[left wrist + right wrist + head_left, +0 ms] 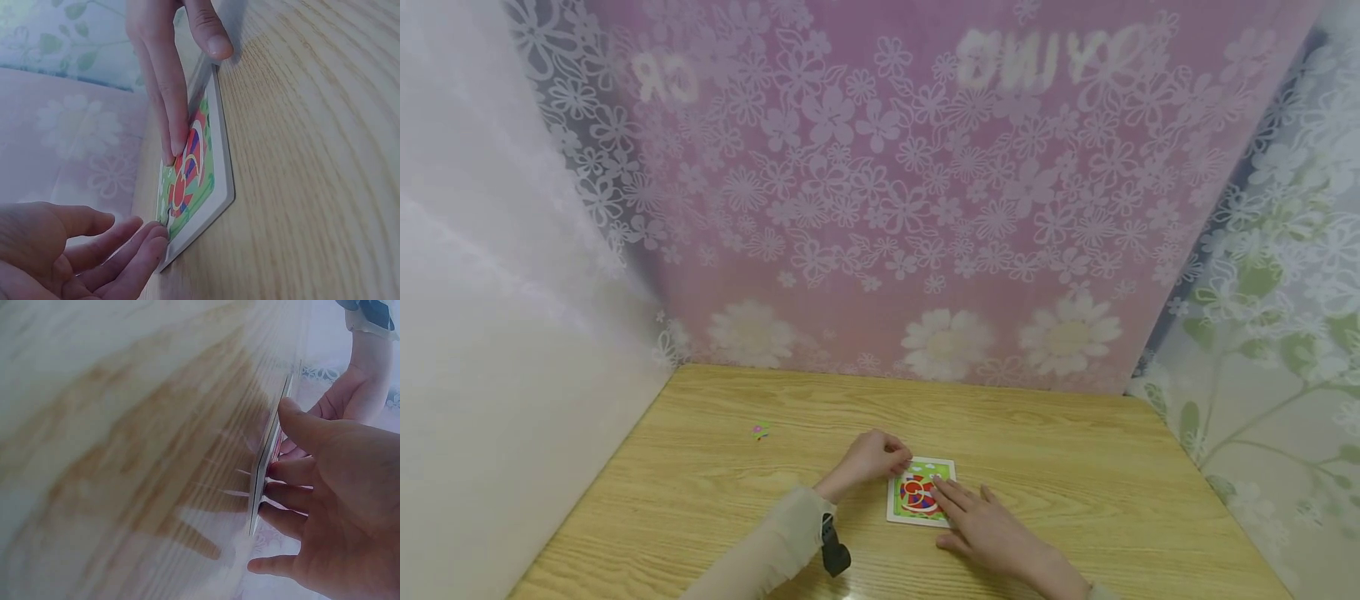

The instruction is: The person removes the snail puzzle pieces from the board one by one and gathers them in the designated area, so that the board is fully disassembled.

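Observation:
A square picture puzzle (917,522) with a white border lies flat on the table, showing a red and purple snail-like figure on green. My left hand (871,457) is at its far left corner, fingers loosely bent. In the left wrist view, the left fingertips (157,232) touch the board's edge region, with nothing visible between them and the thumb. My right hand (992,529) reaches over the right side of the board, its nearly straight fingers (178,134) resting on the picture. The right thumb (294,412) is spread apart, close to the board's near edge.
A small pink and green item (760,432) lies on the wooden table (700,508), to the left of the board. A black device (834,546) is strapped to the left wrist. Flower-patterned curtains (887,208) close off the back and sides of the table.

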Demonstrator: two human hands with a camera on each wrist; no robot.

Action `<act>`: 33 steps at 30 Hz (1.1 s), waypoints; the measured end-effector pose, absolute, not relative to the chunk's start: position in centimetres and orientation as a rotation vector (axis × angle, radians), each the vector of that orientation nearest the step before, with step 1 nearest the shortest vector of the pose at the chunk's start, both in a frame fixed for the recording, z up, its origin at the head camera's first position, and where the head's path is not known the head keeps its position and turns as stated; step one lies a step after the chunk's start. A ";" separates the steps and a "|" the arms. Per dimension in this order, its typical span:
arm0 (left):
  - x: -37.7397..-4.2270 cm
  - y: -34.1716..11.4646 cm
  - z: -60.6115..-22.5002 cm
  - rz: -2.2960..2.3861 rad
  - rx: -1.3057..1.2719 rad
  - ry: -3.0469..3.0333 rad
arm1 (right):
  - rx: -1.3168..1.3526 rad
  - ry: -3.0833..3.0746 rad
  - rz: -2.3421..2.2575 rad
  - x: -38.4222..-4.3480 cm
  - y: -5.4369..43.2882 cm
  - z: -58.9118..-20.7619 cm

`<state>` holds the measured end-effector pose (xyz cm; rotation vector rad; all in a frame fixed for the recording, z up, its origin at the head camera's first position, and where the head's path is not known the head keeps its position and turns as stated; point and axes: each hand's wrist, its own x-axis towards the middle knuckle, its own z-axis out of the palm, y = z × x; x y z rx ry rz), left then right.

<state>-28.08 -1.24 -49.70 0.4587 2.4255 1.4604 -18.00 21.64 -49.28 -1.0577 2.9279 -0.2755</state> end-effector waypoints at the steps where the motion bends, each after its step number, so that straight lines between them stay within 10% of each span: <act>1: -28.1 -1.2 -49.7 1.462 0.459 2.429 | -1.061 2.928 -0.276 -18.0 21.7 -49.3; 33: -28.1 0.1 -49.4 1.453 0.446 2.413 | -1.077 2.903 -0.313 -18.2 21.6 -49.1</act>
